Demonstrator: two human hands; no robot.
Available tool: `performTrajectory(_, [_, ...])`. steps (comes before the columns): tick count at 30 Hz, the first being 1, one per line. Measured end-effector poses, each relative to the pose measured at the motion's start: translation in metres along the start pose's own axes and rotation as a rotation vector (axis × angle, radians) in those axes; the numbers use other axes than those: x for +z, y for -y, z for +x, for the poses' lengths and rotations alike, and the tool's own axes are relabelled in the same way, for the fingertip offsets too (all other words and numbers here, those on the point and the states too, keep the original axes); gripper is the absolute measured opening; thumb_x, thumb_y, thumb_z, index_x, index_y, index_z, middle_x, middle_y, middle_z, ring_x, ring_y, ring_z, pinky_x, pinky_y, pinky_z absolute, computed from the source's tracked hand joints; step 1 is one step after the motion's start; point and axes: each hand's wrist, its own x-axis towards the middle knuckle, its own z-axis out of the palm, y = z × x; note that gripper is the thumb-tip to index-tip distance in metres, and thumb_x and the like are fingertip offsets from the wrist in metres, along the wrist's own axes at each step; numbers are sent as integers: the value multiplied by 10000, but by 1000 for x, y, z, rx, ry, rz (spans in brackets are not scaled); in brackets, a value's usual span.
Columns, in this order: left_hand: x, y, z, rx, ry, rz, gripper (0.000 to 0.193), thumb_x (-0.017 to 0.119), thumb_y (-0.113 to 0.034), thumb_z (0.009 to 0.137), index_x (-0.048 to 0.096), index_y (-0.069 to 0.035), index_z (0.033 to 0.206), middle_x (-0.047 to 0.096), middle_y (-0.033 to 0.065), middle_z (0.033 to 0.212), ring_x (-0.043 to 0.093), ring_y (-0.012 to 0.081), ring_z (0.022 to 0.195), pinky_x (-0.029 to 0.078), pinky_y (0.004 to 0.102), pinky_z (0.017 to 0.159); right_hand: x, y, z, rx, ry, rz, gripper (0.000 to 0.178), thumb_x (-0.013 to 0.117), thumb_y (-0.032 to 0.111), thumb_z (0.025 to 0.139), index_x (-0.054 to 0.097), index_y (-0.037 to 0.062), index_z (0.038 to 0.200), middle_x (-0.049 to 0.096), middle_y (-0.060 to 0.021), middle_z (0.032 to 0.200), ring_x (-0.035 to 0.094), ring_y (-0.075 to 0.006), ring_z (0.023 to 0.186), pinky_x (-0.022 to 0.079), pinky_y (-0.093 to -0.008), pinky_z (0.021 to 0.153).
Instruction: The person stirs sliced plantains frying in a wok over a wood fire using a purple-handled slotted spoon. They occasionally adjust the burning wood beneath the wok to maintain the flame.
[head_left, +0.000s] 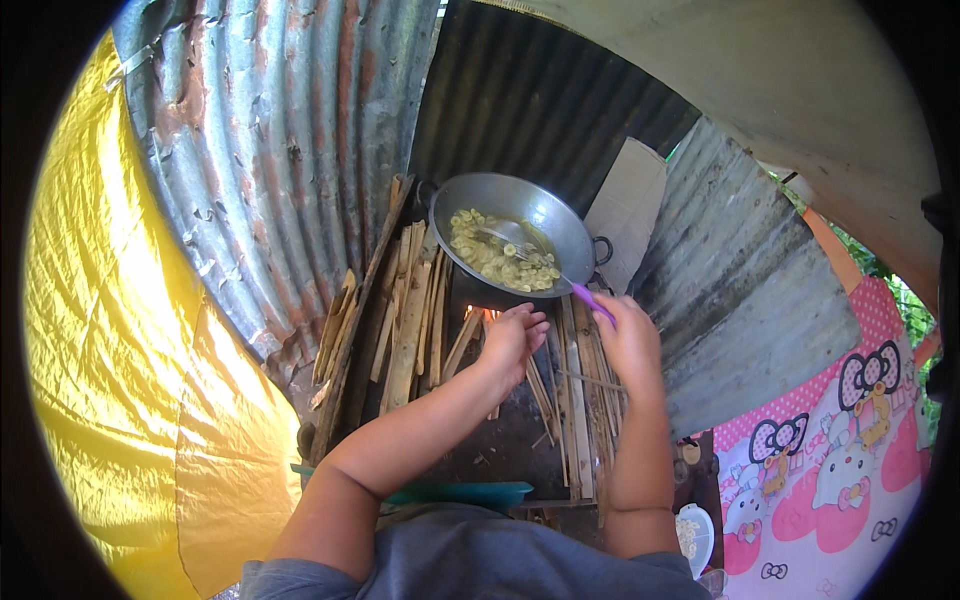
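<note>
A wide metal wok [575, 225] holds pale yellow round slices [485, 255], which look like banana, in shiny oil. My right hand [628, 335] grips the purple handle of a slotted spatula [590, 300]. Its metal end reaches over the wok's near rim and lies among the slices, partly covered by them. Below that rim, close to the fire, my left hand [513, 342] hovers with loosely bent fingers and nothing visible in it. Flames [487, 314] glow under the wok, partly behind my left hand.
Split firewood [410, 335] lies left of the fire, with more wood sticks [578, 400] to the right. Corrugated metal sheets [270, 150] wall the corner. A cardboard piece [628, 205] leans behind the wok. A white container [697, 540] sits low at right, beside a pink patterned cloth [810, 480].
</note>
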Motion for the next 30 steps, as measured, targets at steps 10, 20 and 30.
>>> performTrajectory(10, [8, 23, -12, -75, 48, 51, 333, 406, -112, 952, 434, -32, 1274, 574, 104, 1104, 585, 166, 901, 478, 282, 778, 36, 17, -2, 28, -73, -56, 235, 608, 142, 836, 654, 126, 1066, 609, -107, 898, 612, -326, 803, 485, -421, 688])
performTrajectory(20, [13, 26, -15, -138, 99, 40, 345, 397, -92, 947, 427, -25, 1283, 567, 115, 1114, 582, 168, 907, 488, 266, 763, 35, -1, 5, 78, -34, -151, 229, 610, 136, 833, 670, 112, 1053, 631, -122, 940, 618, -328, 859, 492, -413, 732])
performTrajectory(30, [4, 10, -4, -78, 42, 15, 329, 435, -157, 959, 441, -35, 1264, 568, 112, 1118, 578, 178, 916, 484, 263, 748, 73, -39, 40, 282, -173, -141, 264, 552, 185, 878, 627, 50, 1092, 638, -206, 976, 601, -397, 898, 480, -448, 779])
